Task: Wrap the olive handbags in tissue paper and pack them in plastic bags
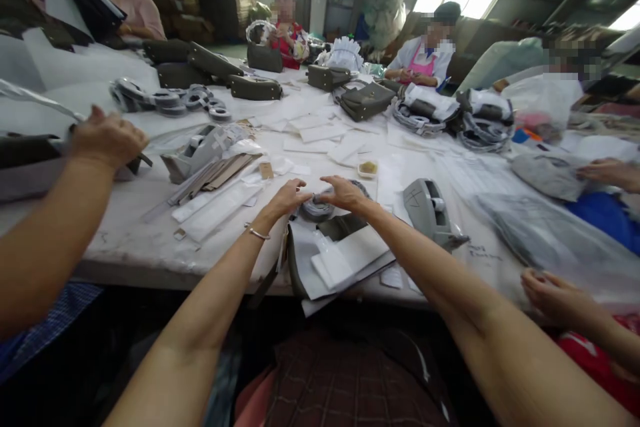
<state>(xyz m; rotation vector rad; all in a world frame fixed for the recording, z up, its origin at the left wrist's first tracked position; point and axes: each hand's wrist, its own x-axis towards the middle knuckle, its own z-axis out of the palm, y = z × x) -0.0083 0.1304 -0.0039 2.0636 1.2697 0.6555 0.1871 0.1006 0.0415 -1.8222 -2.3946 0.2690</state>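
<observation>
An olive-green handbag (299,265) lies on the near edge of the table in front of me, with white foam sheets (350,259) over it. At its far side are handles (317,212) wrapped in grey plastic. My left hand (290,197), with a bracelet at the wrist, pinches a piece of this grey wrapped handle. My right hand (345,194) grips the same handle from the other side, close to the left fingertips. The exact spot between the fingers is small and partly hidden.
Tape dispensers (430,213) stand right and left of the bag. Paper strips and cardboard (220,177) lie to the left, a small tray (367,169) ahead. Other bags (365,100) sit farther back. Co-workers' hands (107,139) are close on both sides.
</observation>
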